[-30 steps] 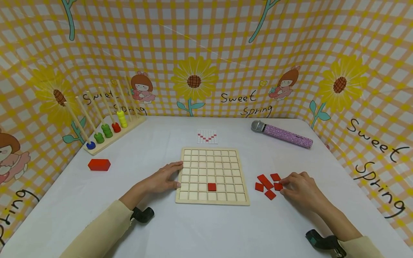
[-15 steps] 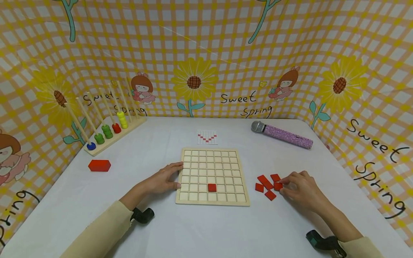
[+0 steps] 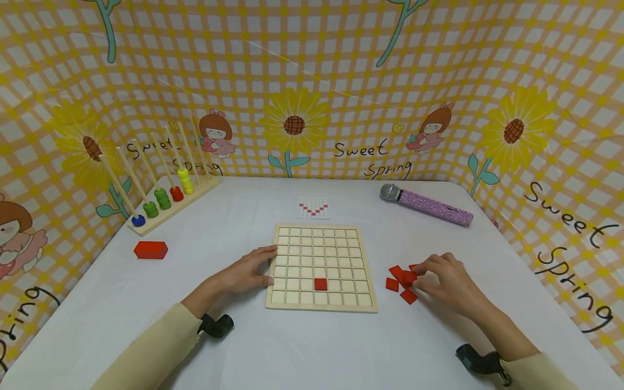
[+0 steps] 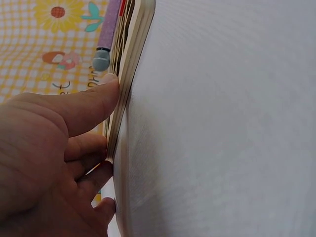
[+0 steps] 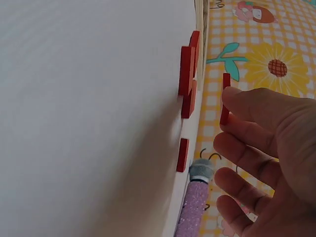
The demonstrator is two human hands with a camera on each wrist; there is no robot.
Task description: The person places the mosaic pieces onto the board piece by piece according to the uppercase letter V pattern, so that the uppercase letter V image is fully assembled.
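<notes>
My left hand (image 3: pixel 244 273) rests against the left edge of a wooden grid board (image 3: pixel 319 251), thumb and fingertips at its rim in the left wrist view. One red square tile (image 3: pixel 320 284) lies in a cell in the second row from the front. To the right of the board, my right hand (image 3: pixel 446 279) pinches another red tile (image 5: pixel 226 81) between thumb and index finger, raised above the table. Its other fingers are loosely bent. Under and beside it lie several loose red tiles (image 3: pixel 408 296), some partly hidden by the held tile and the fingers.
Behind the board lies a small card (image 3: pixel 314 208) printed with a red V pattern on a grid. A glittery purple microphone (image 3: pixel 434 206) lies at the back right. A peg stand (image 3: pixel 177 207) with coloured beads stands at the back left, with a red block (image 3: pixel 150 249) in front of it.
My right hand has lifted a red tile from the right side of the loose group and shifted a little left with it. The left hand and the board have stayed put.
</notes>
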